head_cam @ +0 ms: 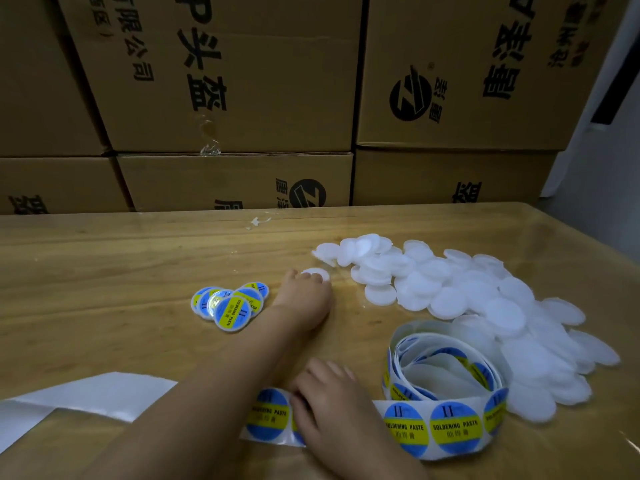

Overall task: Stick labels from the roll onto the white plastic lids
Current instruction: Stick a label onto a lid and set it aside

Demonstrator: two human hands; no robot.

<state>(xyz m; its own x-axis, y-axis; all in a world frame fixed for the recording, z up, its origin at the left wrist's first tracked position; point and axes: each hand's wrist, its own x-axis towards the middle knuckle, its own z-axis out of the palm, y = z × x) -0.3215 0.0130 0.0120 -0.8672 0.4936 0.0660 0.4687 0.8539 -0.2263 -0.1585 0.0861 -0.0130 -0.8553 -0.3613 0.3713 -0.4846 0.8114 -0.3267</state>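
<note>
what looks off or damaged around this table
Two small things. A white smear with flakes sits on the table near its far edge, like dried residue. On a cardboard box behind, the clear tape is torn and crumpled. The label roll is loosely uncoiled, not damaged.

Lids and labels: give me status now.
Left hand fingertips on one loose lid. Right hand on label strip, grip unclear. Labelled lids piled nearby; nothing blocking.
</note>
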